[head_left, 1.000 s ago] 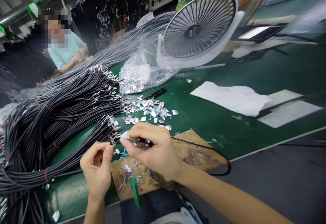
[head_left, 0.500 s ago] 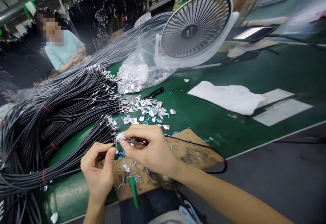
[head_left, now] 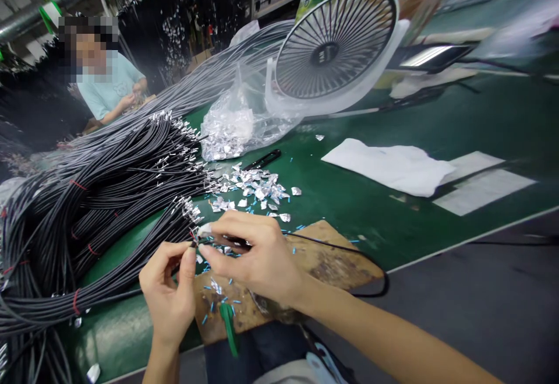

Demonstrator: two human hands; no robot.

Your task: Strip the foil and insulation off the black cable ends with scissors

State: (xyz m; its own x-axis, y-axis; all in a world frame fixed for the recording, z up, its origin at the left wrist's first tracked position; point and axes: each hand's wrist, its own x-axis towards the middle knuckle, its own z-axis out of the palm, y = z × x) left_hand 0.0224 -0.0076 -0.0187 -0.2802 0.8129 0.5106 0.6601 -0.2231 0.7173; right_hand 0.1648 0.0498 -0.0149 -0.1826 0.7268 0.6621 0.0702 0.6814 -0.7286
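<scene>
My left hand (head_left: 169, 291) pinches the stripped end of a black cable (head_left: 131, 273) between thumb and forefinger, just above a scarred wooden board (head_left: 323, 261). My right hand (head_left: 253, 256) meets it fingertip to fingertip, closed round a dark pen-like tool (head_left: 233, 243) whose thin black cord (head_left: 371, 264) loops off to the right. A fingertip of that hand carries white tape. Small coloured wires show at the cable end between the two hands. Blue insulation bits and foil scraps (head_left: 253, 189) litter the board and the green mat.
A big heap of black cables (head_left: 87, 197) with foil-wrapped ends fills the left. Behind lie a clear bag of foil (head_left: 231, 127), a white fan (head_left: 336, 46), black tweezers (head_left: 264, 159) and white paper (head_left: 393, 165). Another person (head_left: 109, 87) works at the far left.
Both hands have drifted slightly left and my right fingertips have closed in on the cable end. The view shifted a little between the earliest frame and now.
</scene>
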